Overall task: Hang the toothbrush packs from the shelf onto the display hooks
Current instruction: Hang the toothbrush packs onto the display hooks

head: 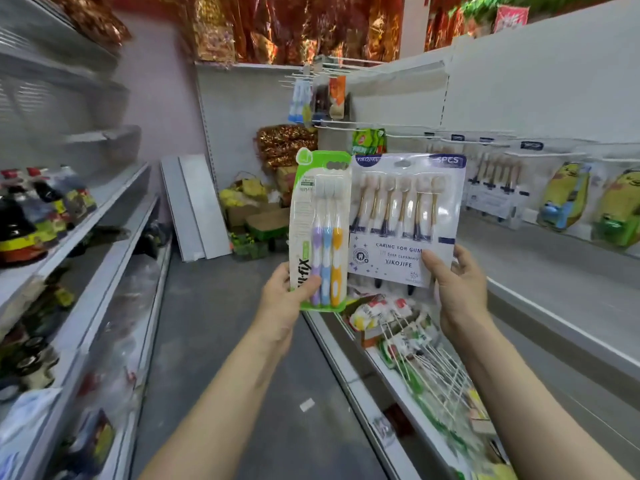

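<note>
My left hand (pixel 285 299) grips the bottom of a green-edged toothbrush pack (pixel 320 216) holding three brushes, purple, blue and orange. My right hand (pixel 457 289) holds a wider white-and-purple pack (pixel 405 209) of several brushes by its lower right corner. Both packs stand upright side by side in front of me, in the aisle. White display hooks (pixel 408 136) stick out from the right wall panel. Matching white-and-purple packs (pixel 495 181) hang on hooks further right. A few more packs (pixel 300 100) hang on the far upper hooks.
Yellow cartoon-shaped packs (pixel 568 195) hang at the right. A low shelf (pixel 391 372) below my hands holds loose hooks and small packets. Bottles (pixel 24 216) fill the left shelves. Boxes and leaning panels (pixel 197 206) block the aisle's far end.
</note>
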